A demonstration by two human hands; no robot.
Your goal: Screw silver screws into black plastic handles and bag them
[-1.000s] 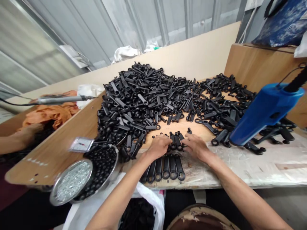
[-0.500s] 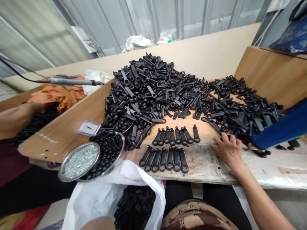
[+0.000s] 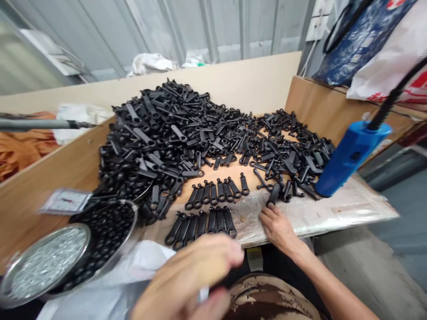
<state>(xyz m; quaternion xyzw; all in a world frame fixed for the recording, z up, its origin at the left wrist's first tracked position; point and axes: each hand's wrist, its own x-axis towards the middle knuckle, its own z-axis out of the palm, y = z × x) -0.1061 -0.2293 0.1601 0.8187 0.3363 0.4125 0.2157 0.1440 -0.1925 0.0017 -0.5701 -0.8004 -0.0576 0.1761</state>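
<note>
My right hand (image 3: 279, 229) rests at the table's front edge, its fingertips closed on the ring end of a black plastic lever (image 3: 274, 194). My left hand (image 3: 193, 273) is blurred in the foreground, fingers curled in towards the thumb. A small pale spot shows between them, too smeared to name. Beyond it lie two rows of black levers with ring ends, a back row (image 3: 213, 192) and a front row (image 3: 201, 224); the left hand covers part of the front one. A big heap of similar levers (image 3: 180, 124) fills the table behind.
At left, a bowl of small metal pins (image 3: 50, 260) overlaps a basin of black balls (image 3: 103, 235). A blue corded tool (image 3: 350, 160) stands at right. From the left reaches a grey pen-shaped tool (image 3: 40, 124). Wooden boards (image 3: 66, 164) edge the table.
The view has swung to the right. My right hand has moved nearer the rows and taken hold of a lever. My left hand has risen from the white bag into the foreground.
</note>
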